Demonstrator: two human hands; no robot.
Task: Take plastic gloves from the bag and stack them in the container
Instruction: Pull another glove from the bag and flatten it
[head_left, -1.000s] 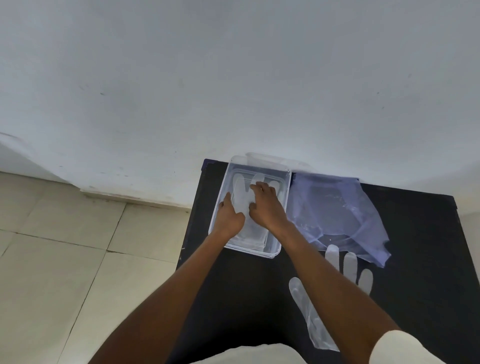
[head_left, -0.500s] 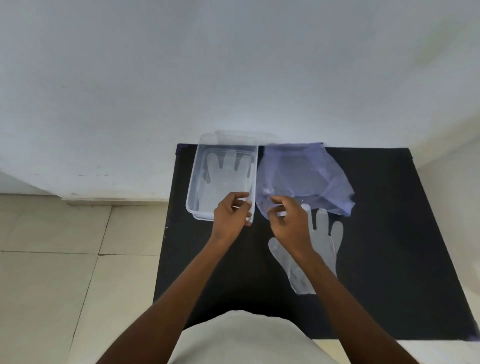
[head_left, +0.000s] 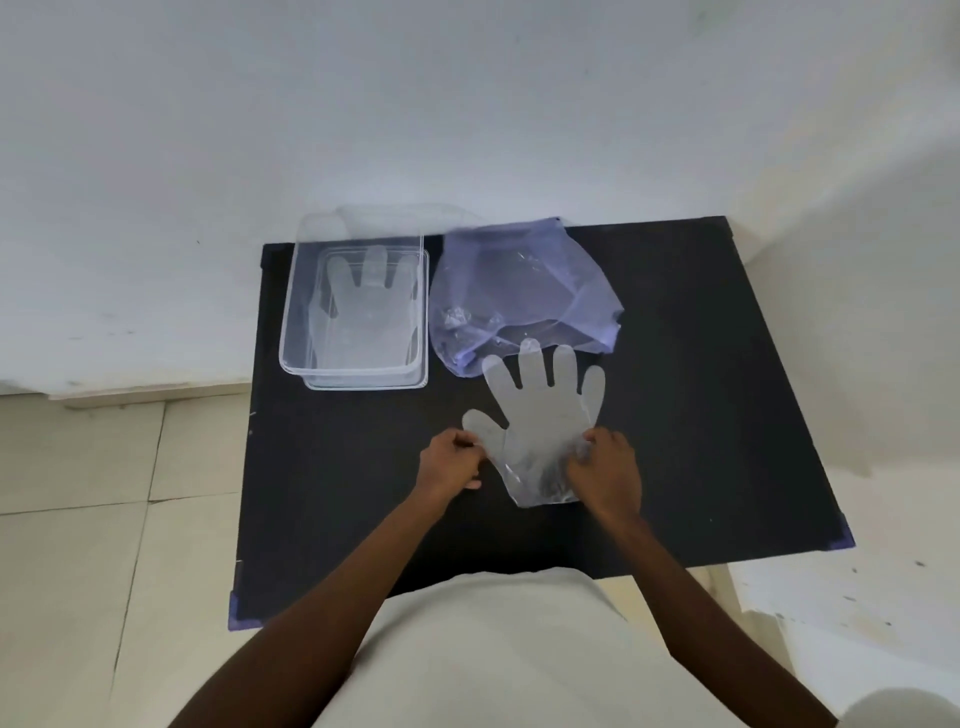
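A clear plastic glove (head_left: 540, 415) lies flat on the black table (head_left: 701, 364), fingers pointing away from me. My left hand (head_left: 451, 462) pinches its left edge near the thumb. My right hand (head_left: 605, 470) grips its right edge near the cuff. A clear rectangular container (head_left: 291, 332) stands at the table's far left with a glove (head_left: 366, 296) lying flat inside. The bluish translucent bag (head_left: 524, 291) lies crumpled to the right of the container, just beyond the glove's fingertips.
The table stands against a white wall (head_left: 467, 104). Its left edge drops to a tiled floor (head_left: 104, 519). My white shirt (head_left: 498, 649) fills the bottom centre of the view.
Both hands left the container, drew back toward me and took hold of the loose glove on the table. The view widened as my head pulled back.
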